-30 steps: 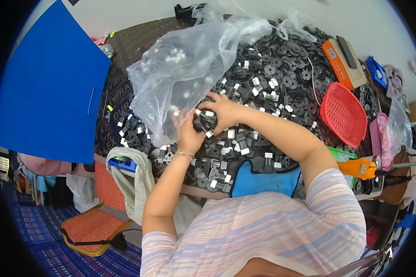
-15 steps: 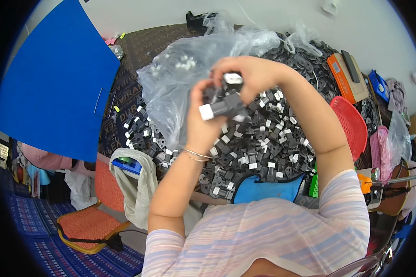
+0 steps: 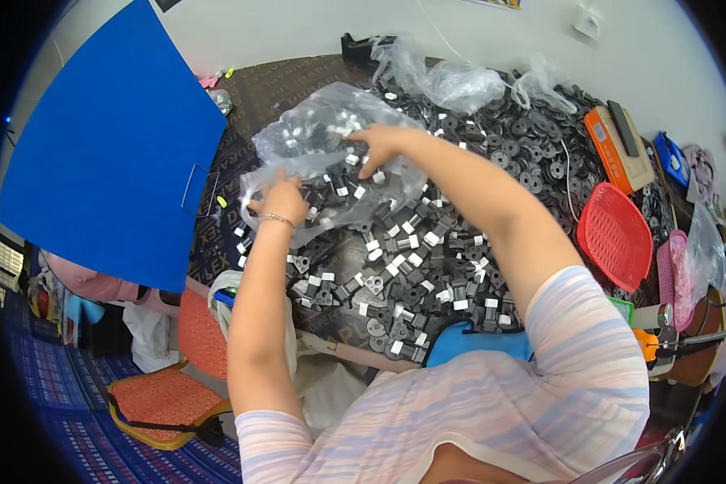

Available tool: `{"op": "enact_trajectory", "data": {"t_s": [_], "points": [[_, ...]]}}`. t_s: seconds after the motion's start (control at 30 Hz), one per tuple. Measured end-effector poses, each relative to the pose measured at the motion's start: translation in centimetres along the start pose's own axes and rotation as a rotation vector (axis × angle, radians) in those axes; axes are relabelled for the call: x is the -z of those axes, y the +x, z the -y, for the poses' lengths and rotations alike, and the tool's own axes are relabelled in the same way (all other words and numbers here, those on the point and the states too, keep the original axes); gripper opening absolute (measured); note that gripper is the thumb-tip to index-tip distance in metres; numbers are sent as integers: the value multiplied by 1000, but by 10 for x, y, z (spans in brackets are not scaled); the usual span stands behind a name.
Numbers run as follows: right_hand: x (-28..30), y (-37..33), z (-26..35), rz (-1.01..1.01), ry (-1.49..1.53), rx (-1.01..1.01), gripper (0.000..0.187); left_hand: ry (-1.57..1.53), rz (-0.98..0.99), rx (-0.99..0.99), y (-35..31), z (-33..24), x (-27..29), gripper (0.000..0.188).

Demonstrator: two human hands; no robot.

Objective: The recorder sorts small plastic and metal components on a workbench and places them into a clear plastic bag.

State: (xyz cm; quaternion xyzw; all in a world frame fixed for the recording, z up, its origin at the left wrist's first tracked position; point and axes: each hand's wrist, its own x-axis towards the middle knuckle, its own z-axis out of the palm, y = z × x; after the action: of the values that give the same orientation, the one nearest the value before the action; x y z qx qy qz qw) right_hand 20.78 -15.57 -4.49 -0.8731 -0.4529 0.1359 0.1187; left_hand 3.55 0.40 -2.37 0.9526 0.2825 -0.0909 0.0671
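A clear plastic bag (image 3: 302, 129) lies on the table with several black parts with white ends in and around its mouth. My left hand (image 3: 285, 199) rests on the near left edge of the bag, its fingers apart and their tips partly hidden among plastic and parts. At the bag's right side, my right hand (image 3: 385, 147) reaches in with thumb and fingers spread, close to a white-ended part (image 3: 352, 160). No part is plainly gripped by either hand. Many more black-and-white parts (image 3: 407, 262) lie loose in a pile nearer me.
Flat black ring-like pieces (image 3: 528, 145) are heaped at the far right. Along the right stand a red basket (image 3: 617, 234) and an orange-and-beige box (image 3: 619, 149). A large blue board (image 3: 109, 145) stands at the left. A blue cloth-like pad (image 3: 480, 345) lies at the near edge.
Both hands have come apart and moved down to the bag, away from the black-and-white parts they held up. The bag's near side is now gathered back, showing more parts. The view has shifted slightly.
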Motion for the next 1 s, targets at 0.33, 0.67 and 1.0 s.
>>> {"op": "enact_trajectory", "data": {"t_s": [0.33, 0.67, 1.0], "points": [[-14, -25, 9, -46, -66, 53, 48, -98, -767, -210, 1, -21, 26, 75], [-49, -30, 51, -363, -53, 694, 38, -438, -476, -247, 1, 1, 33, 63], [-49, -20, 73, -3, 258, 415, 51, -809, -882, -460, -29, -4, 36, 69]]}}
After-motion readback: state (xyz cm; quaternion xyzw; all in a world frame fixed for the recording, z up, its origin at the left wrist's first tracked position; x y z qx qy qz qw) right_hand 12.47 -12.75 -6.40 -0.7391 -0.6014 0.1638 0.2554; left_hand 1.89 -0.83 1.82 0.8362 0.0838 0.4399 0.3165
